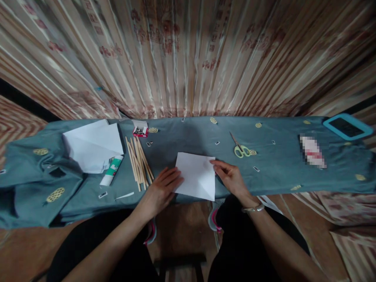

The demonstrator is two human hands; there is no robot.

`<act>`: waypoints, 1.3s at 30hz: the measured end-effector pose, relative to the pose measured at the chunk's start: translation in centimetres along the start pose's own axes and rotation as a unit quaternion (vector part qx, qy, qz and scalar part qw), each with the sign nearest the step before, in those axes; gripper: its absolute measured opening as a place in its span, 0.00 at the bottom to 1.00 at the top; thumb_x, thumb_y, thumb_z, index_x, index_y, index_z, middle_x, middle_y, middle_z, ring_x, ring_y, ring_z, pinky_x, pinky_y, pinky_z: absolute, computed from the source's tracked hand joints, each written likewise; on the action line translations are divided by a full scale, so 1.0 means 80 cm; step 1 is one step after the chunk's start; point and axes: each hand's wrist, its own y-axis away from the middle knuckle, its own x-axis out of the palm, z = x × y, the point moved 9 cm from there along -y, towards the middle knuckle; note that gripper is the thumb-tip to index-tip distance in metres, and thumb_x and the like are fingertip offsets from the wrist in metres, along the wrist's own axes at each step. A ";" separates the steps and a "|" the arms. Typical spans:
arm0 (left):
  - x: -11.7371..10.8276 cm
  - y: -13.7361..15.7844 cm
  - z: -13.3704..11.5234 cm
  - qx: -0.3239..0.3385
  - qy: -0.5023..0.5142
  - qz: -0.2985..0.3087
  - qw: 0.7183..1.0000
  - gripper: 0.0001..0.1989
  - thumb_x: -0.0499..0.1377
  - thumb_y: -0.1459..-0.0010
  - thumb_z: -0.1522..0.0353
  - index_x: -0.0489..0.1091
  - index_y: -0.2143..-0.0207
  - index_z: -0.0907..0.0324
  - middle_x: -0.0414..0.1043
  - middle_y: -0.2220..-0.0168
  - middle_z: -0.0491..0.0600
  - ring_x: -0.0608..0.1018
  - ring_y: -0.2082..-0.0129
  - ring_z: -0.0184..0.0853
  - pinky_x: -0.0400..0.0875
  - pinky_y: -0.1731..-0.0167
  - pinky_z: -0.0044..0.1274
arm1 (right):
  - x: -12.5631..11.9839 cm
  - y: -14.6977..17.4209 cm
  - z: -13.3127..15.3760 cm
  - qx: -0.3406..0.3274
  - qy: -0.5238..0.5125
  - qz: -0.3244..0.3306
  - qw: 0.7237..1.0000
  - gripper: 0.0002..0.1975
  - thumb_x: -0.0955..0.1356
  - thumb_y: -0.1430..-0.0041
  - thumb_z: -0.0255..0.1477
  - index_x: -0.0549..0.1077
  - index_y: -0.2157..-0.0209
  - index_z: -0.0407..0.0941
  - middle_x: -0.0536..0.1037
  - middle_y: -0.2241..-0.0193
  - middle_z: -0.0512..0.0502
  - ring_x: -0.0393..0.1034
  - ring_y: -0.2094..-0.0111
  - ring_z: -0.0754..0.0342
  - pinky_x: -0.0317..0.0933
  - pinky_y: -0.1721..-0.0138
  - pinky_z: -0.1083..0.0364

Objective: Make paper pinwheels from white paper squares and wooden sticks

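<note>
"Curtain (188, 58) spans twelve o'clock on my feed; cloth (199, 133) below it, papers (91, 147) at nine."

"And the sheet (195, 178)?"

"Six o'clock, by the cloth's near edge. I see the left hand (160, 192) over its nine o'clock side, fingers together; whether the thumb grips beneath, I can't tell. The right hand (232, 178) has fingertips clamped at its two o'clock corner."

"Anything smaller?"

"Sticks (138, 162) in a loose pile at eight, tube (112, 170) just beyond them; scissors (242, 151) at three, slightly apart; box (141, 132) at nine, open, small metal pieces inside."
</note>
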 end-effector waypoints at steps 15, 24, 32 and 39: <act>0.003 0.008 0.000 -0.010 -0.009 0.016 1.000 0.24 0.58 0.46 0.74 0.68 0.45 0.60 0.70 0.42 0.58 0.67 0.39 0.46 0.55 0.38 0.48 | 0.013 0.021 0.060 -0.210 0.235 0.008 0.949 0.24 0.59 0.38 0.23 0.69 0.42 0.46 0.59 0.34 0.42 0.53 0.33 0.44 0.53 0.36 0.39; -0.017 -0.007 -0.025 0.035 -0.044 -0.049 0.997 0.19 0.51 0.41 0.80 0.70 0.49 0.61 0.78 0.55 0.55 0.78 0.52 0.39 0.61 0.40 0.46 | 0.003 0.053 0.112 -0.277 0.264 -0.033 0.924 0.24 0.58 0.36 0.23 0.66 0.40 0.47 0.64 0.37 0.38 0.55 0.35 0.42 0.56 0.39 0.36; -0.039 -0.031 -0.045 0.025 -0.007 -0.117 0.993 0.18 0.54 0.36 0.71 0.64 0.43 0.59 0.78 0.64 0.51 0.80 0.64 0.36 0.78 0.57 0.32 | 0.034 0.077 0.125 -0.263 0.135 0.070 0.953 0.21 0.67 0.37 0.37 0.70 0.46 0.43 0.80 0.55 0.39 0.74 0.54 0.45 0.70 0.52 0.46; -0.040 -0.039 -0.032 -0.041 0.014 -0.137 0.990 0.30 0.56 0.35 0.69 0.49 0.34 0.56 0.64 0.39 0.59 0.67 0.38 0.43 0.70 0.44 0.38 | 0.032 0.037 0.057 -0.035 0.055 0.028 0.997 0.18 0.66 0.38 0.34 0.73 0.48 0.44 0.81 0.54 0.40 0.78 0.55 0.44 0.71 0.54 0.47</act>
